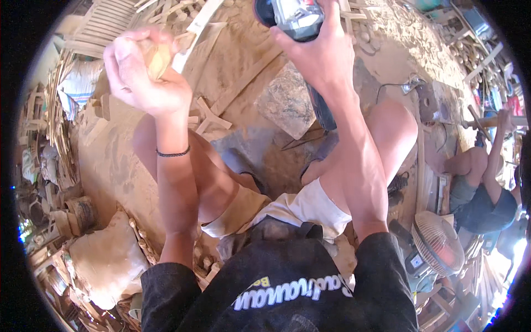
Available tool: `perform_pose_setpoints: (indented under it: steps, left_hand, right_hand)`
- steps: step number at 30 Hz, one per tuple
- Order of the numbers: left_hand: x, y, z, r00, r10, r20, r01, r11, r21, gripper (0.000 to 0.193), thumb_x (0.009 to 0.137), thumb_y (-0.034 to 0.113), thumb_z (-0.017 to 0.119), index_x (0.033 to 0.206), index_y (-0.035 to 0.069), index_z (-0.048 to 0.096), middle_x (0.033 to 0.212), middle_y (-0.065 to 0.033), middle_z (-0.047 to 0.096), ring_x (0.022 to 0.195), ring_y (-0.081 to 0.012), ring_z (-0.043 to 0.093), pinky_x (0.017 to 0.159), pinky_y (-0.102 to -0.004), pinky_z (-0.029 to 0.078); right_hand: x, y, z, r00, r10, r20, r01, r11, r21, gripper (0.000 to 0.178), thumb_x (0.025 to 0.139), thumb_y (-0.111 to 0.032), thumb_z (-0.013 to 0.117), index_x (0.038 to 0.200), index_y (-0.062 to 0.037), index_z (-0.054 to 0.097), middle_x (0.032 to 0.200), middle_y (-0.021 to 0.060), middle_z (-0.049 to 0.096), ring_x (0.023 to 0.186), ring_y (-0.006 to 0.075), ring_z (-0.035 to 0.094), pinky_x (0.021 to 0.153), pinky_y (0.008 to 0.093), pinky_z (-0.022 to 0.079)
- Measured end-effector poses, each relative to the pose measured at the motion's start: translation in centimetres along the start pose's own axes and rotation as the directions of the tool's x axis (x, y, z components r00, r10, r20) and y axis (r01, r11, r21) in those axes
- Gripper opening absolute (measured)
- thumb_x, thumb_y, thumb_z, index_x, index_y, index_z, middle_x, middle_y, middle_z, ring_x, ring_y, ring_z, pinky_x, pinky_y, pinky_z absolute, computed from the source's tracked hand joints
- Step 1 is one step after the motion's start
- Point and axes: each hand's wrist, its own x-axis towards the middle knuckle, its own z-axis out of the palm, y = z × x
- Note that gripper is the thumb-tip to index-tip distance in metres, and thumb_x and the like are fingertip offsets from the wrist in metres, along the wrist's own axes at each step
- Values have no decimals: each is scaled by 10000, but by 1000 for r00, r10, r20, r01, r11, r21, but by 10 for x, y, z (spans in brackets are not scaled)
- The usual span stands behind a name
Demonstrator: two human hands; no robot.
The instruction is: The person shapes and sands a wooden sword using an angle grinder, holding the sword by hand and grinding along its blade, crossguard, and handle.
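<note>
Raised at the upper left, my left hand (145, 83) has its fingers curled around a small pale-yellow wooden piece (159, 60), partly hidden by the fingers and slightly blurred. My right hand (323, 52), at the top, grips a silver-and-black power tool (300, 22). It looks like a grinder, with a dark round part at its left; the picture's top edge cuts it off. A long dark object (319, 109) shows beside my right forearm; whether it belongs to the tool I cannot tell. The two hands are apart.
A flat stone-like block (286, 100) lies on the dusty ground between my knees. Wood offcuts (213, 115) lie near it. A fan (438, 243) stands at the right, below another person (481, 207) at work. A stuffed sack (108, 260) sits at the lower left.
</note>
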Motion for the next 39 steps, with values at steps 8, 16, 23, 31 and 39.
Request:
perform_pose_setpoints:
  steps: [8,16,23,31,39]
  left_hand:
    - [-16,-11,28,998,50,-29,-45,984,170,666,1148,598,380,1316,-20,563,1170,-167,671,1115,-304,656,1056,-455,506]
    - [-23,-16,28,994,89,70,-95,990,99,503,1194,424,396,1365,-31,524,1384,-147,584,1188,-219,599,1039,-374,497]
    - [-25,-17,36,994,100,38,-102,993,65,492,1194,409,415,1337,-44,543,1299,-140,606,1128,-203,607,1023,-351,499]
    - [-37,-14,38,999,16,36,-20,993,116,484,1191,407,430,1306,-35,590,1225,-104,611,1087,-167,582,1010,-330,476]
    - [-48,-15,47,998,6,67,-13,995,96,479,1192,404,428,1298,-28,607,1238,-105,613,1113,-163,576,1015,-323,461]
  right_hand:
    - [-17,-31,4,954,-59,293,62,998,-1,860,828,-379,886,1504,-105,431,917,255,771,819,445,766,730,536,611]
    - [-17,-33,18,942,-119,314,140,989,-44,887,828,-382,873,1529,-53,439,831,233,756,741,387,766,659,486,607]
    - [-25,-31,22,948,-143,283,191,970,-150,893,836,-386,865,1538,-63,417,853,249,752,737,405,761,659,503,605]
    - [-23,-39,6,945,-155,287,186,979,-84,806,862,-328,848,1484,-51,416,818,252,749,734,426,758,639,517,601]
    - [-15,-26,22,962,-167,218,188,979,-77,808,856,-325,851,1476,-32,423,785,233,747,715,417,758,622,507,600]
